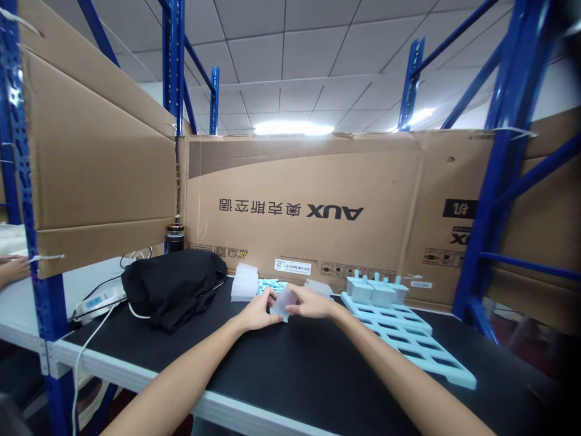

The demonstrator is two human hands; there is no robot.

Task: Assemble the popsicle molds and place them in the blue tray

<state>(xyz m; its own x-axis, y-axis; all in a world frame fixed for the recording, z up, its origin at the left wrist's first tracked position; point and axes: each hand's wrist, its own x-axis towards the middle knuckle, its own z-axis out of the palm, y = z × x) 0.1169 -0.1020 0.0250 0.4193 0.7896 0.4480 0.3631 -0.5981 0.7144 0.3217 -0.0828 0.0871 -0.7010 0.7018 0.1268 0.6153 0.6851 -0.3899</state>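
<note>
Between both hands, just above the black tabletop, is a translucent ice pop mold (284, 299) with a light blue piece at its lower end. My left hand (258, 311) grips it from the left, and my right hand (312, 302) closes on its other side. Behind the left hand stand white translucent molds (245, 283) beside a pile of small light blue pieces (271, 283). More translucent molds (321, 287) show partly behind my right hand. To the right lies a light blue slotted rack (408, 336); its far end carries several molds with light blue handles (382, 295) upright.
A black cloth bundle (175, 284) lies at the left, near a white power strip (97, 304) and a dark jar (175, 238). Cardboard (290, 181) walls the back and left side. Blue posts (494, 181) frame the bench. Another person's hand (13, 269) shows at far left.
</note>
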